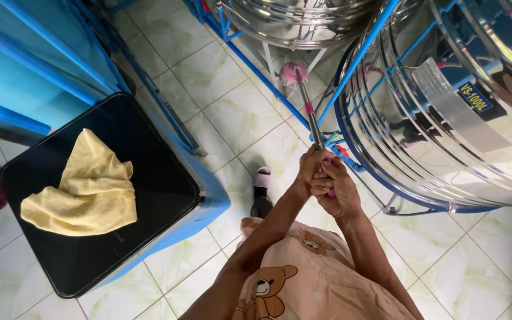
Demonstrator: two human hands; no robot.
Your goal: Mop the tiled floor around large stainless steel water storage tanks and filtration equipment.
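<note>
A crumpled yellow cloth (84,189) lies on a black-topped blue bin (149,178); shiny steel tanks (445,101) stand on pale floor tiles (232,112).

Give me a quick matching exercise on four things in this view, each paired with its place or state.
Things:
1. yellow cloth
2. pink brush head
3. steel tank
4. both hands

Places or states:
A. clasped around the metal handle
B. lying crumpled on the black lid
C. resting in a blue frame on the right
D. at the far end of the pole, above the tiled floor

Pairs: 1-B, 2-D, 3-C, 4-A
</note>
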